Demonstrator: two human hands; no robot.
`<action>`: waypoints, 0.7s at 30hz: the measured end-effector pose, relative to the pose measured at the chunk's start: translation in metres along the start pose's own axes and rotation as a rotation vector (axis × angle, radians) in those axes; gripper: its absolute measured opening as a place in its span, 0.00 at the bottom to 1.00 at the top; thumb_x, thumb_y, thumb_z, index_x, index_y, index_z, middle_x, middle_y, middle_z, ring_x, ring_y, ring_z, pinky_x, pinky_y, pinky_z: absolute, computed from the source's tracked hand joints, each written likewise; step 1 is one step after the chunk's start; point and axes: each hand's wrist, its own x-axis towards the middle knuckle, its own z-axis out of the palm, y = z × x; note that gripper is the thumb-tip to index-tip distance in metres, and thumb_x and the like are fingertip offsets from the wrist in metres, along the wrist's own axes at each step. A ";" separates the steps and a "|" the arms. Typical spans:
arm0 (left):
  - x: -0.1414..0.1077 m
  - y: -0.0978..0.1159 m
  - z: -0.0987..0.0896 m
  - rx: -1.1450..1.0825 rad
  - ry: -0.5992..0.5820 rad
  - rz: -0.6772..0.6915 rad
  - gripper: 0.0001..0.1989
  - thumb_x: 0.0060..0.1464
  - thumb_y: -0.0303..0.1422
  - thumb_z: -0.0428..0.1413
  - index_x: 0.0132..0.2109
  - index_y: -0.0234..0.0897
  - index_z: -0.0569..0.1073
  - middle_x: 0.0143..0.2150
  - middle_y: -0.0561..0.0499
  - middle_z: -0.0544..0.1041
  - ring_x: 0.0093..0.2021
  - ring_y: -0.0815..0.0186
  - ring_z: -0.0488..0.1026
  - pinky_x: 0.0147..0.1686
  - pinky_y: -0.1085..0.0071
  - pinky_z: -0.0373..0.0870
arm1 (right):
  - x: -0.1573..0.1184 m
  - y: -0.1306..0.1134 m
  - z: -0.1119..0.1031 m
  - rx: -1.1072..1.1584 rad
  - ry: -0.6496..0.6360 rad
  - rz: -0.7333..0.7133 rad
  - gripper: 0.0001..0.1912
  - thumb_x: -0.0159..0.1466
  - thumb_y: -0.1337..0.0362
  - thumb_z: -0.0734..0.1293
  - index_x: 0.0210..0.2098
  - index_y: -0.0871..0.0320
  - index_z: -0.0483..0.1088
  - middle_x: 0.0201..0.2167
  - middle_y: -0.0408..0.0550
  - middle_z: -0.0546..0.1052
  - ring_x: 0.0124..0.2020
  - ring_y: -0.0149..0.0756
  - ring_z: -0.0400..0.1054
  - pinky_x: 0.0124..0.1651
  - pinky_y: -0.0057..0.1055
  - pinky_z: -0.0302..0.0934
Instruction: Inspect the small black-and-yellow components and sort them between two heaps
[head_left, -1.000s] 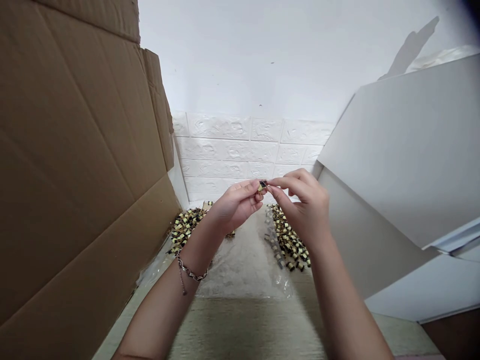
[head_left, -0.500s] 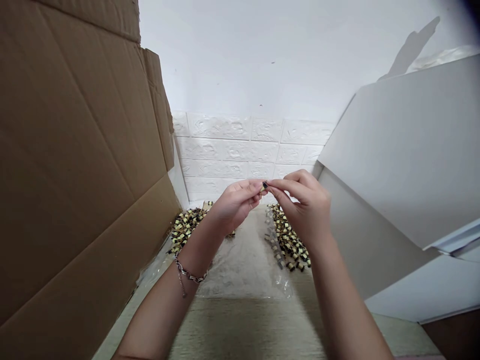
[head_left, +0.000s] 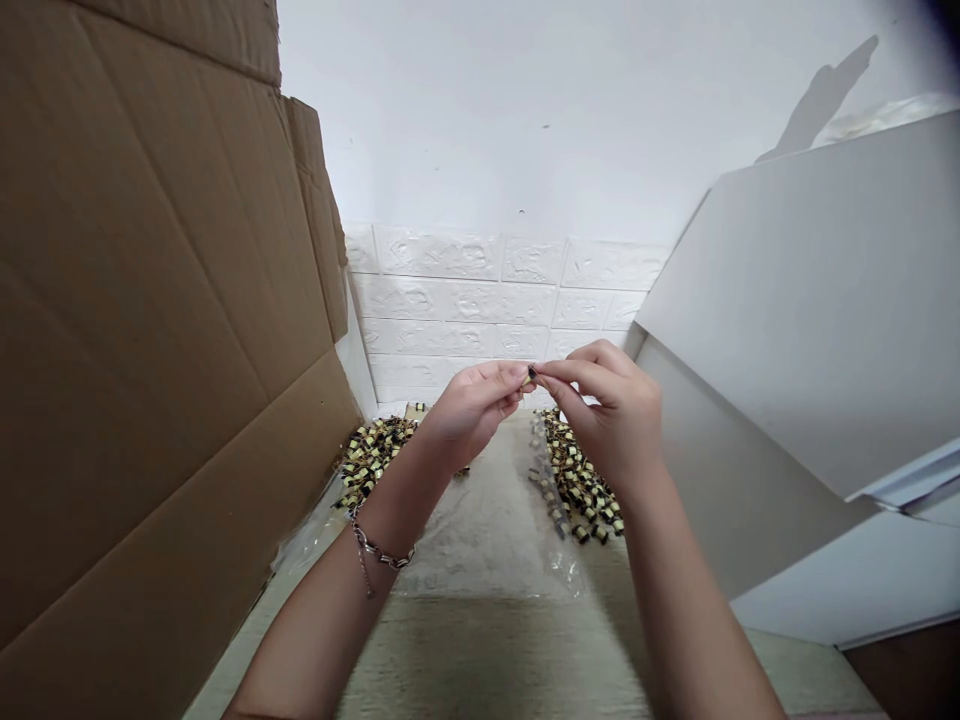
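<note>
A small yellow-and-black coil (head_left: 529, 376) is pinched between the thumb and fingers of my left hand (head_left: 480, 398), above the tabletop. From the other side, my right hand (head_left: 611, 400) closes its thumb and forefinger at the coil's black end; whether a thin wire lies between those fingertips is too small to tell. Many similar coils, some with copper-coloured leads, form a left pile (head_left: 373, 455), partly behind my left forearm. Another heap, the right pile (head_left: 581, 480), lies partly behind my right hand.
A clear plastic bag (head_left: 487, 540) lies flat on the pale wooden table (head_left: 487, 650) between the piles. A tall cardboard sheet (head_left: 172, 300) walls off the left side. White panels (head_left: 810, 300) stand on the right, and a white brick-patterned wall (head_left: 450, 298) rises behind.
Almost nothing differs. Both hands stay in place, and the coil between them has shifted or turned very slightly.
</note>
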 end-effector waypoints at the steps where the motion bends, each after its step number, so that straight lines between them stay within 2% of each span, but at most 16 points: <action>1: 0.000 0.000 0.000 -0.001 0.005 -0.001 0.07 0.46 0.31 0.56 0.27 0.30 0.71 0.23 0.54 0.66 0.25 0.77 0.60 0.27 0.79 0.55 | 0.000 0.000 0.000 0.004 -0.001 0.002 0.06 0.56 0.68 0.63 0.30 0.54 0.72 0.24 0.43 0.68 0.27 0.28 0.63 0.28 0.26 0.57; 7: 0.001 0.000 0.000 0.026 0.022 0.033 0.07 0.44 0.33 0.57 0.30 0.32 0.73 0.26 0.54 0.69 0.27 0.77 0.62 0.29 0.79 0.56 | 0.002 0.001 0.001 0.082 -0.039 0.072 0.05 0.56 0.68 0.62 0.30 0.55 0.71 0.25 0.43 0.69 0.25 0.27 0.62 0.27 0.26 0.56; 12: 0.003 -0.001 -0.003 0.111 0.147 0.164 0.09 0.41 0.34 0.59 0.32 0.34 0.74 0.31 0.52 0.73 0.33 0.74 0.66 0.35 0.78 0.58 | 0.003 0.004 -0.001 0.256 -0.061 0.269 0.08 0.59 0.63 0.60 0.31 0.57 0.70 0.25 0.43 0.69 0.25 0.27 0.60 0.28 0.26 0.55; 16: 0.004 -0.002 -0.004 0.158 0.193 0.215 0.09 0.40 0.33 0.60 0.32 0.36 0.75 0.32 0.52 0.74 0.35 0.72 0.67 0.38 0.76 0.59 | 0.004 0.006 -0.003 0.398 -0.179 0.433 0.13 0.59 0.57 0.59 0.30 0.58 0.71 0.22 0.43 0.67 0.23 0.26 0.58 0.25 0.25 0.53; 21: 0.004 -0.004 -0.006 0.197 0.178 0.249 0.08 0.41 0.33 0.60 0.33 0.37 0.75 0.33 0.52 0.74 0.36 0.72 0.68 0.40 0.75 0.60 | 0.004 0.004 -0.005 0.463 -0.294 0.542 0.11 0.56 0.57 0.62 0.27 0.59 0.69 0.19 0.40 0.65 0.20 0.24 0.54 0.22 0.23 0.49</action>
